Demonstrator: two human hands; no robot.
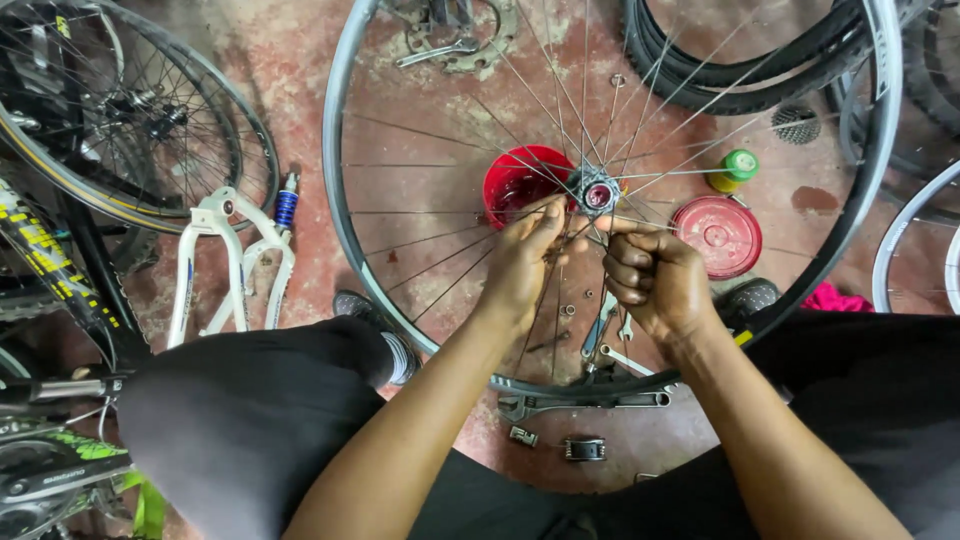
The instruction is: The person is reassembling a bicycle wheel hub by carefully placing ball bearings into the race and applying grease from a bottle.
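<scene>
Red-stained concrete floor (pixel 300 70) lay under everything, scuffed and cluttered with bicycle parts. Nearest the camera, the person's dark-trousered knees framed a few tools on the ground: a long wrench (pixel 585 402) just under the rim and two small metal fittings (pixel 584 449) beside it. Above these, both forearms reached up into a bare bicycle wheel (pixel 345 230) standing between the legs. The left hand (pixel 522 262) had its fingers pressed together and pointed up at the hub (pixel 597 194), their tips touching the spokes just below it. The right hand (pixel 655 280) was curled into a loose fist, thumb and forefinger pinching what looked like a thin spoke end near the hub; the piece itself was too small to make out. Behind the hub stood a red tub (pixel 515 185), with its red lid (pixel 717 236) lying to the right and a green-capped bottle (pixel 735 168) beyond that. Farther off lay black tyres (pixel 740 70), a sprocket with a spanner (pixel 450 45), a white frame (pixel 235 260) and another wheel (pixel 130 110) at left. In my judgement, the pinched piece could slip and drop among the loose parts, or a spoke could bend if pulled sideways.
</scene>
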